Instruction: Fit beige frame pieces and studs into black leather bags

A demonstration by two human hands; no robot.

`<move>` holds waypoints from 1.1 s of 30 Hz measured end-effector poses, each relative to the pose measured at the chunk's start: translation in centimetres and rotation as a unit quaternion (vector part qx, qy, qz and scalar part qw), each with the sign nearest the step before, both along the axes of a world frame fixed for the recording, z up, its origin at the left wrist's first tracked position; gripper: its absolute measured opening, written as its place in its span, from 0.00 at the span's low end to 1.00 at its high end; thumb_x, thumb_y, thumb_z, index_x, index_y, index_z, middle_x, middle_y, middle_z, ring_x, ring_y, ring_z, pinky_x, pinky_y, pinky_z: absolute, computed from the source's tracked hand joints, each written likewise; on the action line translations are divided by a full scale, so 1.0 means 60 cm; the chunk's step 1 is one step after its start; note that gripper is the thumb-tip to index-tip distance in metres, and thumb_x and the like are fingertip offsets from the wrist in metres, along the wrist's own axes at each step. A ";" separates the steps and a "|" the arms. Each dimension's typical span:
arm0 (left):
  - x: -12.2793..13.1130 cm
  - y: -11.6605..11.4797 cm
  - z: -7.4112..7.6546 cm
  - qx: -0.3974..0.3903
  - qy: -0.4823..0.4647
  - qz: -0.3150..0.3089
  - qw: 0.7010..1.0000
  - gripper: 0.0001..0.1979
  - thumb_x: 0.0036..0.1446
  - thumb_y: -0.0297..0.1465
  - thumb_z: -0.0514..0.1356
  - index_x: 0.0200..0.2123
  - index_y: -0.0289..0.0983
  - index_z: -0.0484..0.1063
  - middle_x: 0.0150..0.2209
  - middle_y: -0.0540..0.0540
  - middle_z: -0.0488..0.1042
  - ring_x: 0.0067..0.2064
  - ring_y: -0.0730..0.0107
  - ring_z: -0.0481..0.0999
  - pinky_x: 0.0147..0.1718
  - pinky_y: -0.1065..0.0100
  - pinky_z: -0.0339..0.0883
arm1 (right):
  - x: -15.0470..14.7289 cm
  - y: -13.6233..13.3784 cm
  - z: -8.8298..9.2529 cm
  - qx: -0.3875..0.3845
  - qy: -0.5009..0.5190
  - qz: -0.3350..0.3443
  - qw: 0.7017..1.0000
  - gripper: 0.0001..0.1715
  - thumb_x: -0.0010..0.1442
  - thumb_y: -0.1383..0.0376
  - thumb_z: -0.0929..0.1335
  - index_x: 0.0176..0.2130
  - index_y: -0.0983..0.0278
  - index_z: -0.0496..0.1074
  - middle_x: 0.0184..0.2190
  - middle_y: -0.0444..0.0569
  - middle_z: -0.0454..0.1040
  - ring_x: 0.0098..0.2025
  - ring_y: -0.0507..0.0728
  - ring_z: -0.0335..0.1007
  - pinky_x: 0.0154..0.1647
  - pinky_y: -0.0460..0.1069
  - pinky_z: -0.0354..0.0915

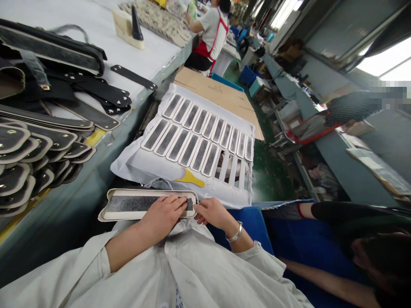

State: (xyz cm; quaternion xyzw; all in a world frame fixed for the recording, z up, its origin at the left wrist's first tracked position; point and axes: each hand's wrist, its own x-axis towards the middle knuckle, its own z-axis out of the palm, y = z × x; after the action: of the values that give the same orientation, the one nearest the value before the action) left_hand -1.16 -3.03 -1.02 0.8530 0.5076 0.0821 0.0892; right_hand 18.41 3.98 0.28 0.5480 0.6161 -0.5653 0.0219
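Note:
A long bag base with a cream raised rim and a dark grey strip along its middle lies across my lap. Flat on its right part rests my left hand, fingers stretched over the strip. My right hand, with a silver bangle at the wrist, pinches the rim at the right end; its fingertips are partly hidden. Just beyond is a white cloth-covered board bearing rows of cream-edged grey panels. A yellow flat tool sits near the board's front edge.
On the left table are a dark bag, black straps, stacked trimmed pieces and a cream block with a black handle. Cardboard lies behind the board. A person sits close at right; others work farther off.

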 end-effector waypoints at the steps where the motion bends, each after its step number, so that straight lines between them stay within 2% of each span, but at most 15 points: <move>1: 0.000 0.000 -0.001 0.001 0.001 0.001 1.000 0.16 0.61 0.30 0.55 0.52 0.39 0.69 0.56 0.48 0.68 0.51 0.64 0.67 0.44 0.63 0.59 | -0.002 0.000 0.000 0.026 -0.017 0.025 0.999 0.17 0.58 0.62 0.62 0.22 0.66 0.67 0.23 0.52 0.76 0.22 0.53 0.72 0.20 0.44 0.65; 3: 0.002 0.001 -0.004 0.005 0.000 0.001 1.000 0.16 0.60 0.31 0.56 0.52 0.39 0.69 0.56 0.48 0.68 0.50 0.64 0.67 0.44 0.63 0.59 | -0.007 0.002 0.003 0.044 -0.032 0.037 0.998 0.18 0.58 0.64 0.60 0.20 0.66 0.66 0.22 0.51 0.76 0.21 0.52 0.71 0.19 0.42 0.64; 8: 0.006 0.001 -0.008 0.023 0.005 0.008 1.000 0.16 0.60 0.30 0.56 0.52 0.39 0.69 0.56 0.48 0.68 0.51 0.63 0.67 0.44 0.62 0.58 | -0.020 0.005 0.012 -0.042 -0.015 -0.055 0.997 0.17 0.58 0.68 0.57 0.20 0.66 0.64 0.20 0.50 0.75 0.18 0.51 0.70 0.16 0.42 0.63; 12: 0.007 0.000 -0.009 0.029 0.010 0.012 0.999 0.17 0.60 0.31 0.57 0.53 0.39 0.69 0.57 0.48 0.68 0.50 0.64 0.67 0.43 0.62 0.59 | -0.021 0.009 0.015 -0.073 0.016 -0.088 0.993 0.17 0.57 0.69 0.58 0.20 0.67 0.63 0.17 0.48 0.74 0.16 0.52 0.70 0.14 0.42 0.63; 15: 0.007 -0.001 -0.010 0.024 0.005 0.015 1.000 0.17 0.60 0.31 0.57 0.52 0.39 0.69 0.56 0.48 0.69 0.50 0.65 0.67 0.42 0.62 0.60 | -0.018 0.013 0.019 -0.095 0.035 -0.085 0.991 0.21 0.61 0.63 0.59 0.21 0.69 0.67 0.19 0.52 0.75 0.19 0.53 0.72 0.16 0.43 0.66; 18: 0.007 -0.001 -0.009 0.018 -0.004 0.015 1.000 0.17 0.60 0.31 0.56 0.52 0.38 0.70 0.56 0.48 0.69 0.49 0.64 0.67 0.42 0.61 0.61 | -0.016 0.015 0.022 -0.122 0.043 -0.095 0.987 0.31 0.64 0.53 0.56 0.24 0.71 0.71 0.22 0.58 0.76 0.20 0.54 0.73 0.19 0.44 0.68; 22: 0.005 -0.002 -0.004 0.010 -0.013 0.018 1.000 0.17 0.60 0.31 0.56 0.52 0.37 0.70 0.56 0.48 0.69 0.49 0.62 0.67 0.41 0.60 0.61 | -0.016 0.013 0.016 -0.115 0.038 -0.101 0.987 0.35 0.64 0.49 0.55 0.23 0.72 0.72 0.22 0.59 0.76 0.20 0.54 0.73 0.19 0.44 0.68; 25: 0.003 -0.003 -0.002 0.007 -0.020 0.018 1.000 0.17 0.60 0.31 0.56 0.52 0.36 0.70 0.56 0.48 0.69 0.50 0.62 0.67 0.41 0.60 0.61 | -0.019 0.009 0.010 -0.084 0.020 -0.089 0.992 0.31 0.63 0.51 0.57 0.23 0.70 0.71 0.22 0.56 0.76 0.20 0.53 0.72 0.18 0.43 0.67; 29: 0.001 -0.003 -0.003 0.006 -0.021 0.013 1.000 0.17 0.60 0.31 0.55 0.53 0.37 0.69 0.56 0.48 0.68 0.50 0.61 0.67 0.42 0.60 0.60 | -0.025 0.003 0.004 -0.022 -0.038 -0.052 0.998 0.16 0.57 0.62 0.62 0.22 0.67 0.67 0.20 0.51 0.75 0.19 0.52 0.72 0.16 0.42 0.66; 33: 0.001 -0.004 -0.008 0.013 -0.015 0.009 1.000 0.18 0.61 0.31 0.54 0.53 0.38 0.68 0.57 0.48 0.68 0.51 0.61 0.66 0.42 0.60 0.60 | -0.027 -0.003 -0.001 0.020 -0.060 -0.049 0.997 0.15 0.56 0.65 0.60 0.21 0.66 0.65 0.19 0.49 0.74 0.18 0.53 0.70 0.15 0.43 0.64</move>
State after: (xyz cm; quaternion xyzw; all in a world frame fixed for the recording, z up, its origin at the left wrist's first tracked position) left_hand -1.08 -3.28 -1.49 0.8480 0.5131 0.1022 0.0846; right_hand 16.79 3.82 0.23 0.6107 0.5972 -0.5197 0.0201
